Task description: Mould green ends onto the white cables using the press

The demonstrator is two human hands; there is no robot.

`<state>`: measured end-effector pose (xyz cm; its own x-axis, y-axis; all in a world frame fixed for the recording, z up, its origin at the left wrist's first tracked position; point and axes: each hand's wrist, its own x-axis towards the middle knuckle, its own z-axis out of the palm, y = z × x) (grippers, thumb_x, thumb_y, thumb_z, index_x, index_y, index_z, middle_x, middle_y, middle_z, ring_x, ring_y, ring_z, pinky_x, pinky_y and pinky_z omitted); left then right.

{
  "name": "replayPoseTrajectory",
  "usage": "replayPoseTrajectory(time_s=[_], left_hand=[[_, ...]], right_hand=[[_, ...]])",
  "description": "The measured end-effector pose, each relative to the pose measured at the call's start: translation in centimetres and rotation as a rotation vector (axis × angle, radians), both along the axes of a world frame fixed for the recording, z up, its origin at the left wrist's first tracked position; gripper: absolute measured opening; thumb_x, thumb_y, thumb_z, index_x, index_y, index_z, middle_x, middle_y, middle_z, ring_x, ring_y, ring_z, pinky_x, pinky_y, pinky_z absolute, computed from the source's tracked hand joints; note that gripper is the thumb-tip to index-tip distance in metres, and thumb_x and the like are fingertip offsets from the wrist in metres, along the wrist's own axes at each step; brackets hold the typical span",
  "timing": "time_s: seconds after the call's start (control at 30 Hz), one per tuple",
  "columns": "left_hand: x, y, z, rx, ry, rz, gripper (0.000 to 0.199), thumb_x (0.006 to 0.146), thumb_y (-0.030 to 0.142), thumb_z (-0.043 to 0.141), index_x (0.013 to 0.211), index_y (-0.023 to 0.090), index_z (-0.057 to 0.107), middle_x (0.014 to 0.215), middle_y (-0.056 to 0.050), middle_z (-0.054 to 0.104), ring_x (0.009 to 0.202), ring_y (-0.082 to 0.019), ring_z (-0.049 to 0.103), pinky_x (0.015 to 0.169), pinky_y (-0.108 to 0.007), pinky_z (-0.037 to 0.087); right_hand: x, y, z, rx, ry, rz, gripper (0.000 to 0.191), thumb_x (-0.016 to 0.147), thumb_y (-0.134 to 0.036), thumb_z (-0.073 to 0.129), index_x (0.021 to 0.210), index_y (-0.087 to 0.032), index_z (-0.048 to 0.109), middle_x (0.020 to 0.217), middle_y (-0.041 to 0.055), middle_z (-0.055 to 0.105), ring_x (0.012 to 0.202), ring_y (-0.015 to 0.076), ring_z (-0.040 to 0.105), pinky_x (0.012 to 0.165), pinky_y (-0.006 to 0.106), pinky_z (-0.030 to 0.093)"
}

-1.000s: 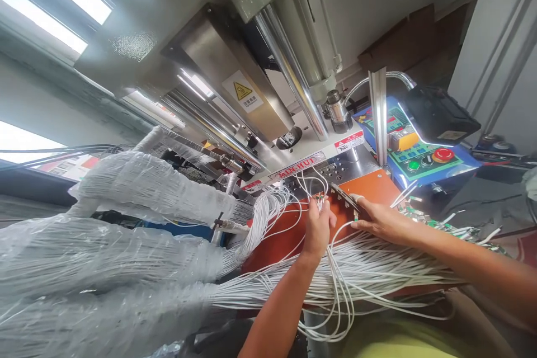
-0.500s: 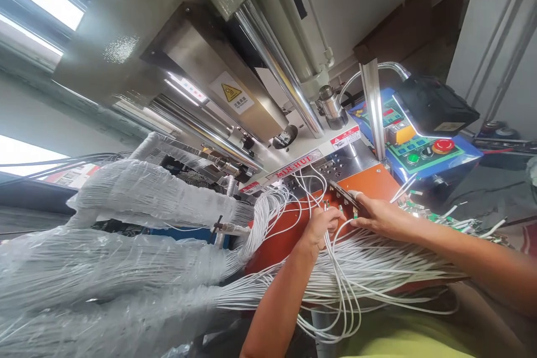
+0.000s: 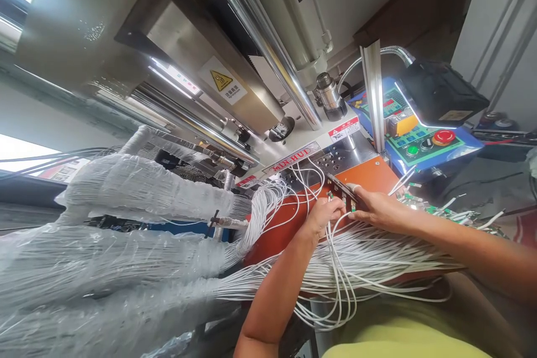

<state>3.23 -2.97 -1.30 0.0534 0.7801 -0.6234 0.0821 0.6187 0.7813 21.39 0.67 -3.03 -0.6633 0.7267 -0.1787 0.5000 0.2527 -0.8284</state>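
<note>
In the head view, the left hand (image 3: 325, 219) sits near the middle of the frame, its fingers curled almost shut around a few thin white wires (image 3: 339, 285), with their tips hidden or too small to make out. Just beside it, the right hand (image 3: 377, 208) reaches in from the right, half closed over a dark slotted metal bar (image 3: 340, 189), its fingertips on the bar; whether it grips firmly, I cannot tell. The bar lies tilted above an orange-red work plate (image 3: 373, 174), and the wires fan out beneath both forearms. To the left, thick bundles of white wire wrapped in clear plastic film (image 3: 138, 190) fill the lower left of the frame. Above the hands, in the upper middle, stands a stainless steel press head (image 3: 184, 45) with a yellow warning label (image 3: 221, 81) and polished chrome guide rods (image 3: 268, 45). Toward the right, a blue-and-green control panel (image 3: 419, 140) carries a red emergency stop button (image 3: 443, 137) and a green push button (image 3: 413, 150), beneath a black boxy lamp (image 3: 440, 95) on a flexible metal hose (image 3: 392, 51). Small wire ends with green tips (image 3: 436, 211) lie scattered right of the right hand.
</note>
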Motion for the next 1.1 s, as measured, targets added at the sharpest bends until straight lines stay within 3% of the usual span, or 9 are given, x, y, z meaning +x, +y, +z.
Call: replayPoseTrajectory(time_s=[0.33, 0.67, 0.9, 1.1], left_hand=[[0.4, -0.3, -0.1, 0.058, -0.033, 0.024, 0.021, 0.071, 0.028, 0.055, 0.055, 0.017, 0.049, 0.04, 0.01, 0.024, 0.035, -0.002, 0.013, 0.037, -0.021, 0.007], [0.9, -0.3, 0.2, 0.041, -0.054, 0.09, 0.019, 0.069, 0.025, 0.056, 0.054, 0.017, 0.048, 0.036, 0.01, 0.024, 0.033, -0.002, 0.014, 0.036, -0.021, 0.007], [0.5, 0.2, -0.5, 0.0, -0.117, 0.132, 0.015, 0.067, 0.023, 0.058, 0.056, 0.016, 0.051, 0.036, 0.01, 0.025, 0.032, -0.002, 0.014, 0.037, -0.022, 0.004], [0.6, 0.6, -0.5, -0.059, -0.153, 0.184, 0.017, 0.064, 0.022, 0.061, 0.055, 0.016, 0.049, 0.037, 0.011, 0.025, 0.033, -0.001, 0.014, 0.038, -0.021, 0.005]], right_hand=[[0.1, 0.2, 0.5, -0.014, -0.027, 0.022, 0.043, 0.084, -0.05, 0.052, 0.117, -0.022, 0.044, 0.085, 0.0054, 0.065, 0.076, 0.0236, 0.06, 0.062, 0.029, 0.039], [0.2, 0.1, 1.1, -0.033, -0.027, 0.022, 0.039, 0.083, -0.042, 0.054, 0.116, -0.023, 0.044, 0.088, 0.0059, 0.067, 0.079, 0.0235, 0.062, 0.066, 0.03, 0.041], [-0.1, 0.0, 1.0, 0.024, -0.05, 0.035, 0.043, 0.085, -0.038, 0.053, 0.123, -0.021, 0.041, 0.096, 0.0093, 0.067, 0.087, 0.0264, 0.064, 0.068, 0.031, 0.041], [-0.4, 0.0, 0.3, 0.098, -0.077, 0.041, 0.044, 0.086, -0.037, 0.051, 0.125, -0.019, 0.04, 0.091, 0.0095, 0.067, 0.081, 0.026, 0.064, 0.063, 0.03, 0.039]])
